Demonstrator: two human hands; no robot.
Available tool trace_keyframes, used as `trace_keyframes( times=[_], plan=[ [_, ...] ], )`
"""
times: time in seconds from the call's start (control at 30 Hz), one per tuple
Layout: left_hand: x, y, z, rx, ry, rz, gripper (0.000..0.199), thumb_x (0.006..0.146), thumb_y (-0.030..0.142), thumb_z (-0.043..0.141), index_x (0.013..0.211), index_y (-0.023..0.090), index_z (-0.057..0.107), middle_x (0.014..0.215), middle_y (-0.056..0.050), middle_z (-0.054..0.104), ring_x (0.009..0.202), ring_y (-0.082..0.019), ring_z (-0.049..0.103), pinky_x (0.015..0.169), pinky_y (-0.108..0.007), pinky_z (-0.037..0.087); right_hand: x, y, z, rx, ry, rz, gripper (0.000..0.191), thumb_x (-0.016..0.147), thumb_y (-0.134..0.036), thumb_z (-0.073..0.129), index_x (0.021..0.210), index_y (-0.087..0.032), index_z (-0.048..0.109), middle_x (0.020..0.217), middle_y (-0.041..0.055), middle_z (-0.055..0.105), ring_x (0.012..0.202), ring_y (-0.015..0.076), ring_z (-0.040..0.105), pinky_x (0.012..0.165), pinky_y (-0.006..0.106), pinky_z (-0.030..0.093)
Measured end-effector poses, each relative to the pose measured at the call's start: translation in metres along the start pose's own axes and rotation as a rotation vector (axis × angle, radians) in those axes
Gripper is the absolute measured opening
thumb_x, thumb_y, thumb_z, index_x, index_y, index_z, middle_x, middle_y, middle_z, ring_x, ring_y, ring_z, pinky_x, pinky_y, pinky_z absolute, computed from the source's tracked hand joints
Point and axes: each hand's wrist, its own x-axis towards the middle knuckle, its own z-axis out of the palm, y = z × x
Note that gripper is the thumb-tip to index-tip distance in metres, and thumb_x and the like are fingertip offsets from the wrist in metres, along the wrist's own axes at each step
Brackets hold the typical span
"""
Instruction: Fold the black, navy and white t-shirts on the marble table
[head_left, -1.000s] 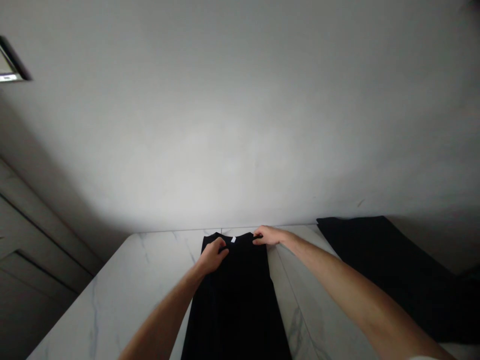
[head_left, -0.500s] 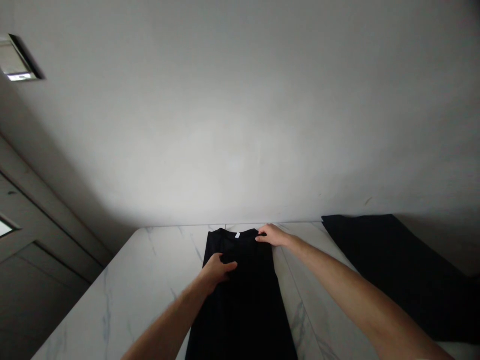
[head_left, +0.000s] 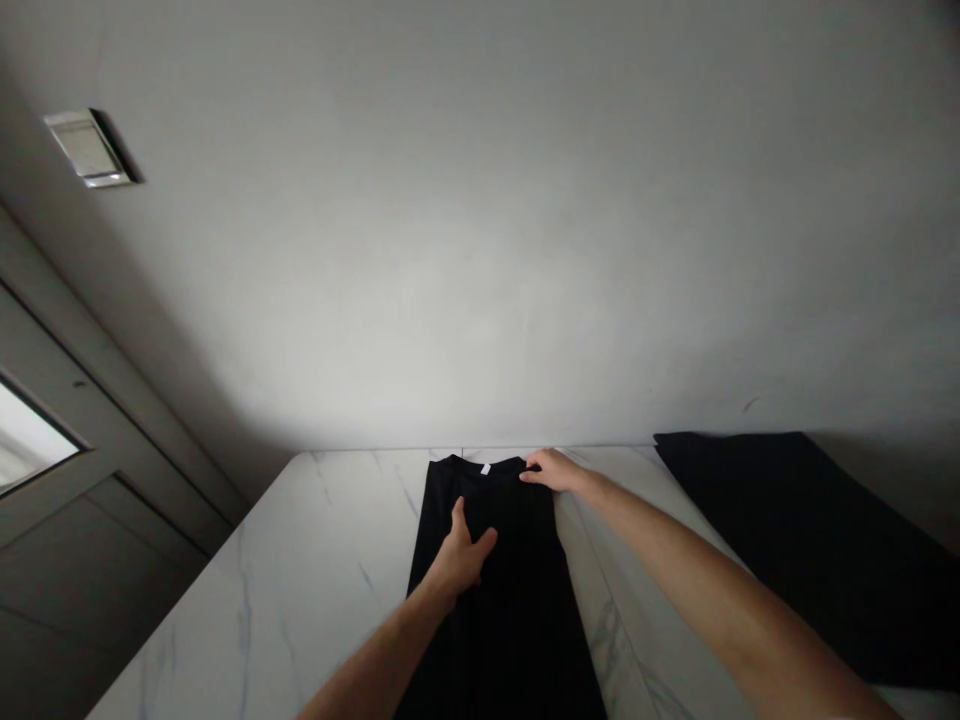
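Observation:
A black shirt (head_left: pixel 510 620) lies lengthwise on the table, its neckline towards the wall and a small white label (head_left: pixel 485 469) at the collar. No sleeves show on it. My left hand (head_left: pixel 461 560) is over the left part of the shirt's chest, thumb and fingers spread, holding nothing. At the shirt's right shoulder, beside the neckline, my right hand (head_left: pixel 553 470) has its thumb and fingers closed on the cloth. The shirt's lower end runs out of view at the bottom.
The marbled white table (head_left: pixel 270 560) meets a grey wall (head_left: pixel 480 250). A dark flat cloth-like piece (head_left: pixel 817 550) lies on the right side, partly behind my right forearm. On the left are a panelled door (head_left: pixel 75 520) and a wall switch (head_left: pixel 91 148).
My left hand has shifted slightly towards the middle of the shirt and its fingers have spread. My right hand stays at the shoulder. The whole view has swung a little left.

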Motion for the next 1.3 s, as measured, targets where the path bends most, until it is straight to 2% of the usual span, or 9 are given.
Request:
trace_keyframes(
  times=[0.17, 0.27, 0.4, 0.53, 0.6, 0.7, 0.93, 1.1, 1.3],
  plan=[
    [-0.007, 0.005, 0.001, 0.101, 0.005, 0.122, 0.052, 0.083, 0.020, 0.061, 0.134, 0.024, 0.052, 0.105, -0.004, 0.070, 0.092, -0.018, 0.067, 0.087, -0.032, 0.055, 0.001, -0.002, 0.000, -0.014, -0.007, 0.024, 0.029, 0.086, -0.045, 0.067, 0.083, -0.019, 0.078, 0.078, 0.0056, 0.075, 0.068, 0.0175, 0.061, 0.059, 0.026, 0.032],
    [-0.016, 0.004, 0.007, -0.014, -0.001, -0.025, 0.045, 0.089, 0.021, 0.052, 0.133, 0.026, 0.047, 0.095, -0.002, 0.067, 0.073, -0.014, 0.065, 0.070, -0.031, 0.059, 0.001, -0.002, 0.000, -0.019, -0.012, 0.027, 0.030, 0.086, -0.046, 0.067, 0.084, -0.019, 0.078, 0.078, 0.0053, 0.075, 0.068, 0.0174, 0.060, 0.059, 0.026, 0.033],
    [-0.018, -0.002, -0.001, -0.061, -0.115, -0.250, 0.059, 0.090, 0.031, 0.055, 0.144, 0.025, 0.032, 0.087, -0.001, 0.065, 0.052, -0.013, 0.061, 0.051, -0.030, 0.055, 0.001, -0.001, 0.001, 0.003, 0.005, 0.030, 0.030, 0.084, -0.048, 0.068, 0.084, -0.019, 0.077, 0.079, 0.0055, 0.075, 0.069, 0.0184, 0.062, 0.061, 0.026, 0.036],
    [0.023, 0.002, -0.044, 0.437, 0.074, -0.045, 0.026, 0.091, 0.032, 0.056, 0.113, 0.018, 0.062, 0.079, -0.003, 0.067, 0.071, -0.018, 0.067, 0.070, -0.031, 0.054, -0.001, 0.003, 0.001, 0.129, 0.041, 0.018, 0.031, 0.083, -0.048, 0.066, 0.084, -0.019, 0.075, 0.084, 0.0056, 0.075, 0.076, 0.0197, 0.064, 0.067, 0.027, 0.042],
    [0.055, 0.005, -0.068, 0.653, 0.208, 0.067, 0.022, 0.091, 0.024, 0.055, 0.109, 0.020, 0.066, 0.099, -0.008, 0.070, 0.098, -0.022, 0.067, 0.088, -0.032, 0.050, -0.002, 0.008, 0.000, 0.195, 0.068, 0.014, 0.032, 0.086, -0.048, 0.060, 0.086, -0.019, 0.074, 0.085, 0.0057, 0.075, 0.079, 0.0198, 0.064, 0.070, 0.028, 0.044],
    [0.099, 0.005, -0.091, 0.742, 0.213, 0.085, 0.033, 0.089, 0.019, 0.056, 0.120, 0.020, 0.064, 0.121, -0.012, 0.064, 0.115, -0.024, 0.061, 0.099, -0.034, 0.044, -0.003, 0.016, -0.004, 0.224, 0.100, 0.046, 0.036, 0.089, -0.048, 0.054, 0.090, -0.018, 0.073, 0.086, 0.0072, 0.074, 0.081, 0.0201, 0.064, 0.072, 0.029, 0.046],
    [0.142, -0.008, -0.098, 0.749, 0.073, 0.105, 0.019, 0.083, 0.020, 0.064, 0.102, 0.021, 0.068, 0.102, -0.006, 0.070, 0.099, -0.020, 0.064, 0.087, -0.028, 0.046, 0.001, 0.030, -0.010, 0.315, -0.089, 0.188, 0.033, 0.076, -0.047, 0.073, 0.089, -0.017, 0.073, 0.078, 0.0049, 0.072, 0.068, 0.0166, 0.062, 0.062, 0.026, 0.045],
    [0.155, -0.009, -0.105, 0.699, 0.073, 0.043, 0.004, 0.081, 0.016, 0.062, 0.084, 0.019, 0.064, 0.085, -0.004, 0.069, 0.086, -0.019, 0.064, 0.078, -0.028, 0.047, 0.010, 0.031, -0.008, 0.328, -0.094, 0.235, 0.035, 0.067, -0.050, 0.081, 0.073, -0.017, 0.071, 0.067, 0.0014, 0.068, 0.062, 0.0137, 0.057, 0.056, 0.023, 0.041],
    [0.159, -0.010, -0.109, 0.519, 0.095, -0.058, 0.022, 0.086, 0.021, 0.059, 0.107, 0.018, 0.056, 0.077, 0.001, 0.063, 0.068, -0.012, 0.060, 0.061, -0.022, 0.046, 0.019, 0.031, -0.002, 0.328, -0.067, 0.318, 0.039, 0.070, -0.055, 0.078, 0.074, -0.017, 0.069, 0.058, -0.0006, 0.063, 0.055, 0.0117, 0.054, 0.050, 0.022, 0.037]
  ],
)
